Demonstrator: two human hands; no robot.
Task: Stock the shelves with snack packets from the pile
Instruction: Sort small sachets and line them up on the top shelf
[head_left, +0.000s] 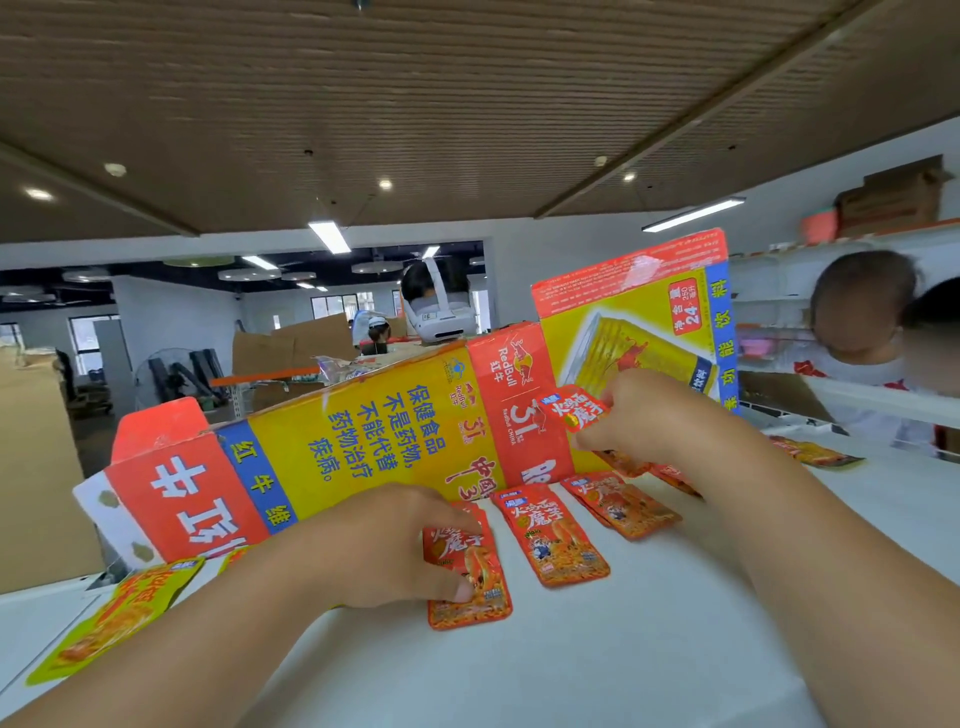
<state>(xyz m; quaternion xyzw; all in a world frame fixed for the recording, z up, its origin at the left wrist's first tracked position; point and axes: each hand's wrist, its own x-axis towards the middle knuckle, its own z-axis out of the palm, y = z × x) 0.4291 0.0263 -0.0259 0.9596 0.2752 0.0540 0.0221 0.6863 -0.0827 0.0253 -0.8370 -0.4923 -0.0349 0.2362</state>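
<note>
- A person's left hand (395, 545) rests on the near packet (470, 597), an orange-red snack sachet lying flat on the white shelf top (597, 670). Its fingers curl over the sachet's far edge and its thumb presses down on the printed face.
- The right hand (644, 415) holds the raised packet (574, 408), a small red sachet pinched between thumb and fingertips. It is lifted clear of the shelf top, in front of the carton.
- Two sachets of the same kind lie in a row to the right of the near packet. The second packet (550, 540) is just beside it, and the third packet (621, 504) lies beyond, seemingly on top of a small stack.
- More orange sachets (626, 462) show partly beneath the right hand and wrist; their number cannot be told.
- An opened Red Bull carton (363, 431), yellow, red and blue with loose flaps, stands tilted along the back of the shelf top behind both hands.
- A yellow packet (109, 618) lies at lower left, beside the left forearm.
- A lone orange packet (813, 452) lies well apart, on the white surface at far right.
- Another person (872, 374) leans in at right beside white shelving.
- Behind the carton, a third person wears a white head-mounted device (439, 306).
</note>
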